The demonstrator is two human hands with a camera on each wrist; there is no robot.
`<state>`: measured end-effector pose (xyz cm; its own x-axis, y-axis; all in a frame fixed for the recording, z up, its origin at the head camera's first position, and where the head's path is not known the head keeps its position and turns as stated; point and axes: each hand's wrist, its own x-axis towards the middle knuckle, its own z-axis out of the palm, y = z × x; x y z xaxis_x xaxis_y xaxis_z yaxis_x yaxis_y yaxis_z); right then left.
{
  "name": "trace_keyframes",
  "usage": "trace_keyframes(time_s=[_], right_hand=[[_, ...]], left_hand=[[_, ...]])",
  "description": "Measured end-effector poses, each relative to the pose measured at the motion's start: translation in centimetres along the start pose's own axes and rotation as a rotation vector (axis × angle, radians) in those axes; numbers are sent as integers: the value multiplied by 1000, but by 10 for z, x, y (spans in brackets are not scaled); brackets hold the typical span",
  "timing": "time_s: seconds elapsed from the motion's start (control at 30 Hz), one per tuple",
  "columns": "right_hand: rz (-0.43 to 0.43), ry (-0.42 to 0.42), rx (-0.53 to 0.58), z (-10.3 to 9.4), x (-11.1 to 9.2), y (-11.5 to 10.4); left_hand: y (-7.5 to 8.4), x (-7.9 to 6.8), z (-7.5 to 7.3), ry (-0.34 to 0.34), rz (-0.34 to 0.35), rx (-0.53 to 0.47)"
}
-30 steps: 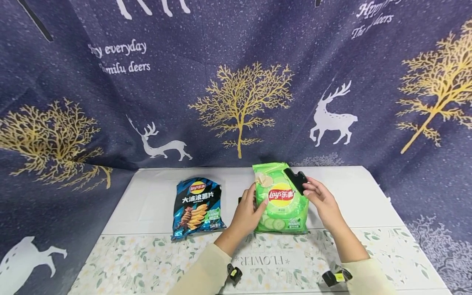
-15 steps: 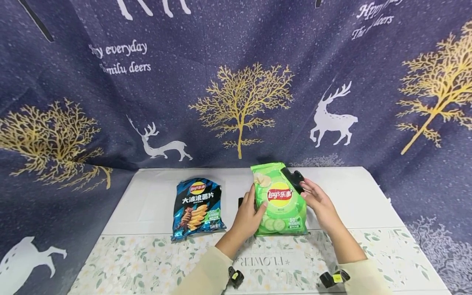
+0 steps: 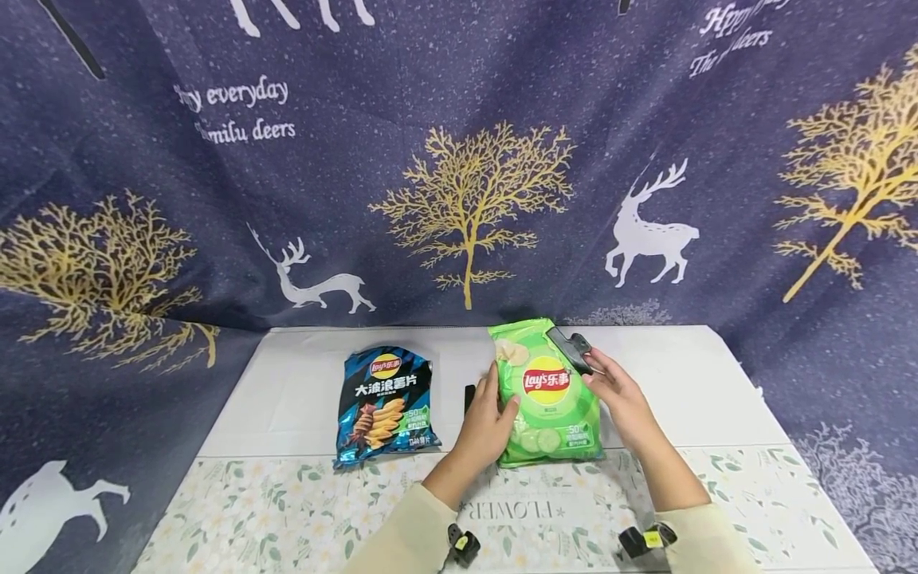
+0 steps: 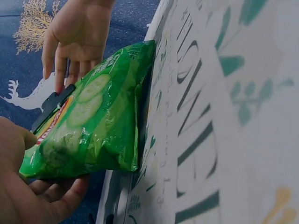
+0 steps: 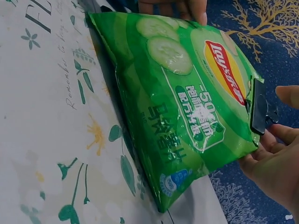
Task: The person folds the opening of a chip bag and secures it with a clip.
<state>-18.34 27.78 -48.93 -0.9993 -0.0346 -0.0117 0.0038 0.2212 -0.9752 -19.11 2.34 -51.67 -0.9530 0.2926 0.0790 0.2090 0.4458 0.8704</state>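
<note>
A green Lay's chip bag [image 3: 548, 410] with cucumber slices on its front leans back between the two hands. My left hand [image 3: 486, 422] holds its left side, thumb on the front and fingers behind. A black bag clip [image 3: 571, 349] sits slanted across the bag's upper right corner. Beside it, my right hand [image 3: 625, 402] has its fingers touching the bag's edge by the clip. In the right wrist view the thumb [image 5: 287, 95] stands apart from the clip [image 5: 258, 107]. The left wrist view shows the right hand [image 4: 84, 35] with loosely extended fingers.
A blue and black Lay's bag [image 3: 387, 406] lies to the left on the white table [image 3: 301, 391]. A small black object [image 3: 469, 397] shows partly behind the left hand. A floral cloth [image 3: 237, 510] covers the front, and a dark printed curtain [image 3: 344, 199] hangs behind.
The green bag's lower edge has shifted slightly toward me. The right hand and the clip have moved a little left, and the right thumb has come off the clip.
</note>
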Motion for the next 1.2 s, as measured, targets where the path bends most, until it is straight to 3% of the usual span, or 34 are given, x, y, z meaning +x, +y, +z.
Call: trace_keyframes(time_s=[0.27,0.7,1.2], right_hand=[[15,23,19,-1,5,-2],[138,5,-13,-3,14,3],[216,29,-32,-3,24,13]], left_hand=[[0,-3,4,-1,-20,-64],[2,-11,10,-13,-45,-139],[3,-11,16,-29,-22,-83]])
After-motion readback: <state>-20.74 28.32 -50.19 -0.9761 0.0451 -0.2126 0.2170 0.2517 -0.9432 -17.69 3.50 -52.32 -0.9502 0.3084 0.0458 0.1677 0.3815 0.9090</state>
